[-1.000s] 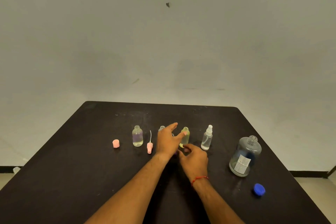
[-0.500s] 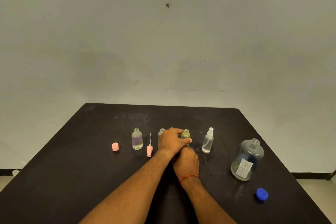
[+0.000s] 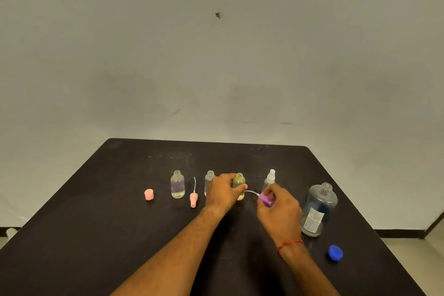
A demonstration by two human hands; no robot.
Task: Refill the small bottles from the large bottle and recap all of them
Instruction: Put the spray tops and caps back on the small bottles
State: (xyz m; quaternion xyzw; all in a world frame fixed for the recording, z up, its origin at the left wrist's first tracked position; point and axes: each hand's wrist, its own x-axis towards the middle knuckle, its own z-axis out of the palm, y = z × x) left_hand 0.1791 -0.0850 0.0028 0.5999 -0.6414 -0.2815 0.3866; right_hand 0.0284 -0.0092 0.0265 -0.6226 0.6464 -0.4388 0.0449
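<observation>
on the dark table [image 3: 96,235], the left hand [image 3: 221,193] is gripping the upright yellow bottle [image 3: 239,180] mid-row while the right hand [image 3: 281,211] is pinching the purple spray cap [image 3: 266,199] just beside it, whose thin tube [image 3: 251,191] is likely risking bending or missing the neck.

My left hand [image 3: 222,191] is stretched forward with its back turned up, fingers and thumb curled round a small clear bottle of yellowish liquid [image 3: 239,181], the thumb tip lying across its front. My right hand [image 3: 280,205] sits just beside it, a little nearer to me, fingers bunched and pinching a small purple spray cap with a thin white tube [image 3: 266,199]; the tube points toward my left hand. Both forearms are bare and angle inward. A red thread band [image 3: 289,244] circles my right wrist.
</observation>
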